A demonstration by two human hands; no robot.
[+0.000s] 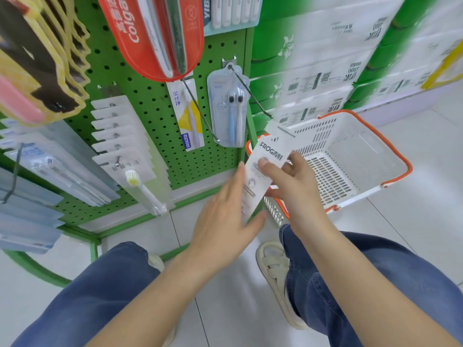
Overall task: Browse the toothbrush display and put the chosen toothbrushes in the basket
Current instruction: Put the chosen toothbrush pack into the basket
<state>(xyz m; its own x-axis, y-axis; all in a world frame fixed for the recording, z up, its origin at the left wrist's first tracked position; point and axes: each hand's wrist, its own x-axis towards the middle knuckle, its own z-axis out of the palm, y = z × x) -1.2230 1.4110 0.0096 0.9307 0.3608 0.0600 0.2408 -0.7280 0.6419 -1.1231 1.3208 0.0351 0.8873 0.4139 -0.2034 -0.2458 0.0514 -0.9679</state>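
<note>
A white FROG toothbrush pack (269, 152) is held in front of the green pegboard display (155, 101), just left of the basket. My right hand (290, 181) grips the pack with its thumb pressed on the front. My left hand (225, 211) lies against the pack's lower left edge with fingers straight. The white basket with orange rim (398, 156) stands on the floor to the right; I see nothing lying in it. On the pegs hang a blue-and-white twin toothbrush pack (231, 106), a purple FROG pack (188, 113) and a red Colgate pack (155, 33).
Clear single-brush packs (125, 146) hang in a row at lower left, with more packs at the far left. Stacked green-and-white tissue cartons (325, 58) stand behind the basket. Bare metal hooks (253, 96) stick out of the board. My knees and a sandal (273, 266) are on the white tile floor.
</note>
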